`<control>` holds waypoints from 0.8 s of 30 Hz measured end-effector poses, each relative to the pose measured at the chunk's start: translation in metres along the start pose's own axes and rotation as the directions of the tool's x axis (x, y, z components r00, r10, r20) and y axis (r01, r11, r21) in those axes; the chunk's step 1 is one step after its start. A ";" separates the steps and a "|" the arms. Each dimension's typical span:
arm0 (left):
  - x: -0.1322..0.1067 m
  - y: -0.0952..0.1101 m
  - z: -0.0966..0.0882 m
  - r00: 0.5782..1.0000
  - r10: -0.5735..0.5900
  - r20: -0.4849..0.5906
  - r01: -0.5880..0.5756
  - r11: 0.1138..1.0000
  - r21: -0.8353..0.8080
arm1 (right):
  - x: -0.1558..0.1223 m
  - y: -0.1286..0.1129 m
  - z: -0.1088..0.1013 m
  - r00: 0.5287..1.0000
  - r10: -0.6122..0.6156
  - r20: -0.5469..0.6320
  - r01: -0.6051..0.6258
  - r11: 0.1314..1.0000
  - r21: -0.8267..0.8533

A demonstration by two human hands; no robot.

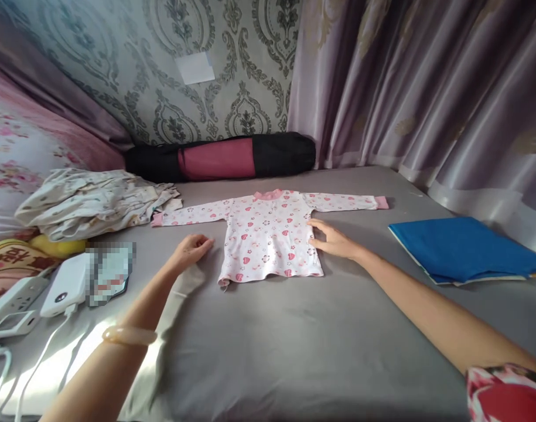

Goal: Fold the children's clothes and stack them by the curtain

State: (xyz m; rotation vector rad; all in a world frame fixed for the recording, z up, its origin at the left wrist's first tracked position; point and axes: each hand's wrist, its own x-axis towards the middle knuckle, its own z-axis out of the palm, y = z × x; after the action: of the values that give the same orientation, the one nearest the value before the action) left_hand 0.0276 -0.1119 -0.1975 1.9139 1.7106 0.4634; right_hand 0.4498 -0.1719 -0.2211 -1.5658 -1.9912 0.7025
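A child's long-sleeved shirt [270, 234], white with pink hearts and flowers and pink collar and cuffs, lies spread flat on the grey bed sheet [294, 340]. Both sleeves stretch out sideways, and the lower left corner of its hem is slightly folded. To the left of the shirt's body, below the left sleeve, my left hand [192, 252] is loosely closed, apart from the shirt, with nothing visible in it. My right hand [333, 239] is at the shirt's right side edge, thumb and fingers apart, the fingertips touching the fabric.
Folded blue fabric [465, 249] lies on the right. At left are a crumpled patterned cloth [96, 202], a white power bank [68, 284] with a cable, a phone [112, 272] and a power strip [19, 299]. A long black-and-red bag [217, 159] rests against the wall.
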 end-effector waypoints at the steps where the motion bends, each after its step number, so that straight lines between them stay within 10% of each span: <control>1: -0.012 0.005 0.001 0.999 0.011 0.054 -0.010 1.000 -0.017 | -0.010 -0.004 0.001 0.999 -0.010 0.044 0.010 1.000 0.000; 8: -0.070 0.024 0.009 0.913 0.232 0.335 -0.194 0.970 -0.143 | -0.062 -0.037 0.002 0.973 -0.062 0.222 0.105 0.977 -0.187; 24: -0.076 0.023 0.042 0.888 0.458 0.034 -0.426 0.794 0.434 | -0.075 -0.042 0.005 0.871 -0.471 0.140 0.484 0.777 -0.402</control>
State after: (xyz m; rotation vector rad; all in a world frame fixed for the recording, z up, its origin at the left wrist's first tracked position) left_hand 0.0593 -0.1945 -0.2110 2.6795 1.4826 0.3398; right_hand 0.4316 -0.2544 -0.2023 -1.1621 -2.5509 0.0825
